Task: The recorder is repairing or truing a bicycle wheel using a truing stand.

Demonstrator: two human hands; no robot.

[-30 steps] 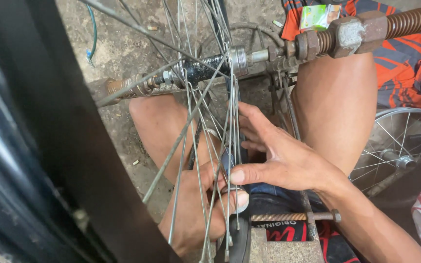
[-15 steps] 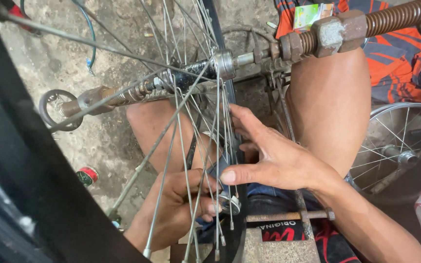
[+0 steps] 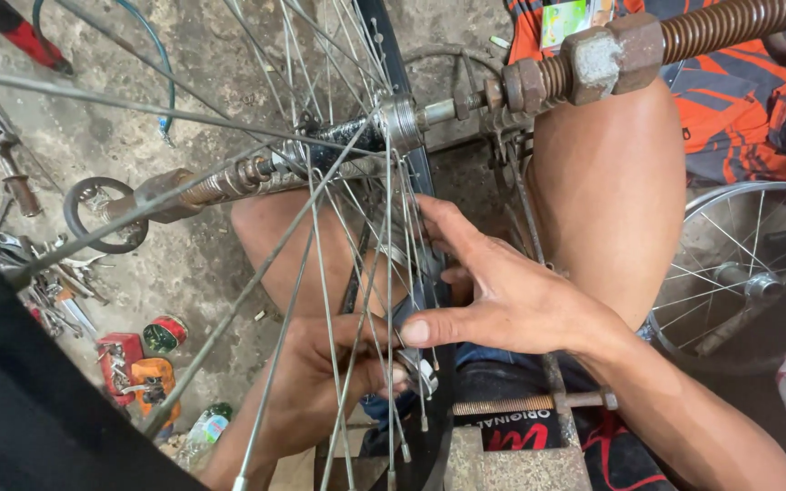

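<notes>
Close up, right hand (image 3: 511,300) grip released, fingers spread on spokes (image 3: 384,264), left hand (image 3: 320,382) grip clenched around spokes

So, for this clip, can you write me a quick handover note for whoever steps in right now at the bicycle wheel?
Left hand: behind the spokes, fingers curled round something small near the rim; what it grips is hidden.
Right hand: open, flat against the spokes on the near side, thumb pressing by the rim, holding nothing.
Wheel: upright between the knees, hub on a threaded axle.
Spare wheel: lies on the right.
Tools: scattered on the concrete floor, left.
Done: spokes laced from hub to rim.
Left: cannot tell which spokes are tightened.
</notes>
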